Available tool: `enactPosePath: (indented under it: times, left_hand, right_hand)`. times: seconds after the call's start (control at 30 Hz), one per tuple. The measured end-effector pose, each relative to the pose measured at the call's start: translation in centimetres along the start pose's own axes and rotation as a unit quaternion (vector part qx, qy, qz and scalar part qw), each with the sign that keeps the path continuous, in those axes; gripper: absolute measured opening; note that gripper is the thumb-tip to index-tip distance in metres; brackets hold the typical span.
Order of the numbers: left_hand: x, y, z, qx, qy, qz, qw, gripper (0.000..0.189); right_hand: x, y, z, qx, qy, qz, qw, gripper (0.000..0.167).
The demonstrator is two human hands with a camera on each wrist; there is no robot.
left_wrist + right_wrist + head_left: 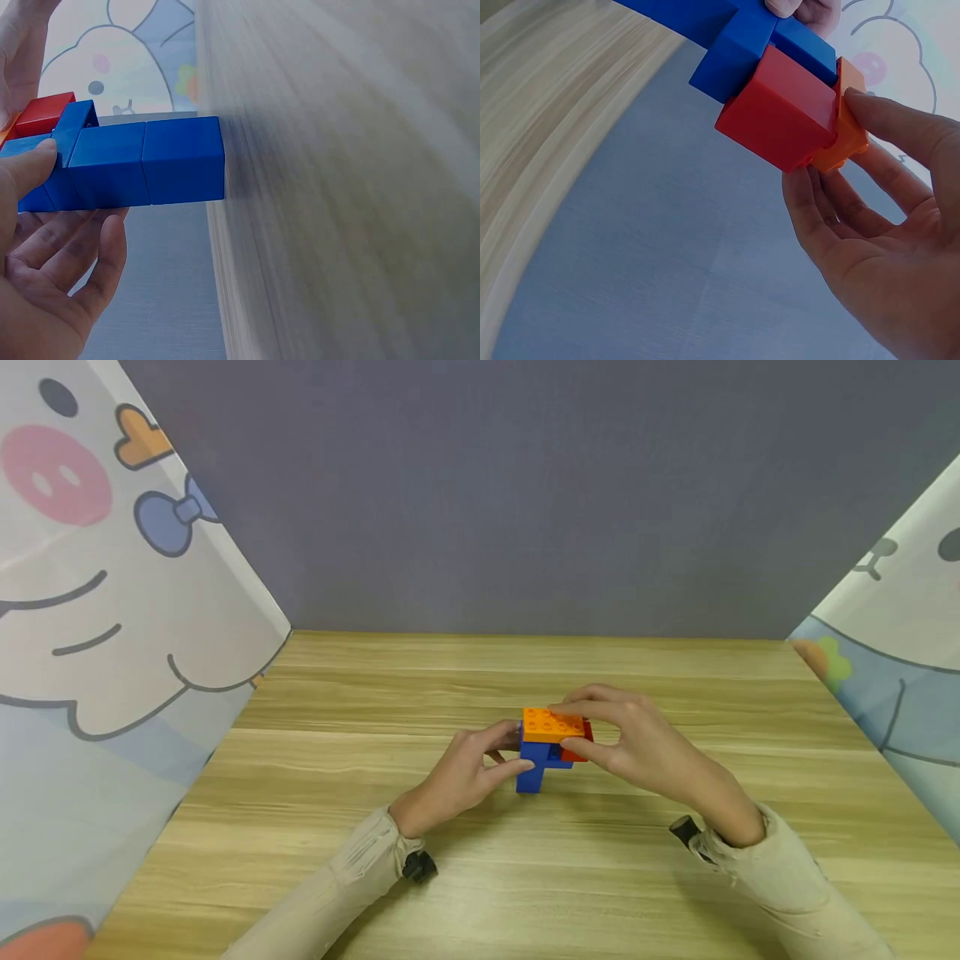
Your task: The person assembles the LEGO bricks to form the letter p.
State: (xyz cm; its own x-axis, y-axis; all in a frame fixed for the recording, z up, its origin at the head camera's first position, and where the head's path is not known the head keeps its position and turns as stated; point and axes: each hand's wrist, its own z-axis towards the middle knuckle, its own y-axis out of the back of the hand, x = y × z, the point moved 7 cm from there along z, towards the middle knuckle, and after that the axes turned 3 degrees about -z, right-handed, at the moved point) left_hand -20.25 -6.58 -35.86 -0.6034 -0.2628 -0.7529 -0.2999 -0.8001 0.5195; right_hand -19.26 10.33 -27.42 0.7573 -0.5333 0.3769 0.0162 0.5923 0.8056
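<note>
A stacked structure of toy building bricks stands upright on the wooden table. Its lower part is a column of blue bricks (184, 159), with one blue brick jutting out to the right. A red brick (780, 109) sits on that jutting piece. Across the top lies a studded orange brick (543, 727), spanning the blue column and the red brick. My left hand (471, 770) pinches the upper blue bricks between thumb and fingers from the left. From the right, my right hand (637, 739) grips the orange brick, thumb on the near side and fingers on the far side.
The wood-grain table (315, 743) extends around the structure. A grey panel (480, 502) rises behind its far edge. Cartoon-printed panels (127, 635) flank it on both sides. Dark wrist mounts (418, 866) show at both beige sleeves.
</note>
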Motion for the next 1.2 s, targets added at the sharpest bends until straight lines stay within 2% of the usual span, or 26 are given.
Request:
enactPosePath:
  times: [0.37,0.8,1.2]
  left_hand:
    - [-0.09,0.01,0.09,-0.001,-0.008,0.002,1.0,0.039]
    - [-0.14,0.0,0.16,0.001,-0.009,0.006,0.9999,0.039]
    - [-0.13,0.03,0.04,-0.003,-0.011,0.009,0.9999,0.039]
  right_hand:
    - [0.21,-0.27,-0.02,0.006,0.003,-0.025,0.9997,0.038]
    - [0.22,-0.34,-0.11,0.024,0.001,-0.018,0.9995,0.039]
    - [-0.02,-0.34,-0.27,0.014,0.003,-0.009,0.9999,0.044]
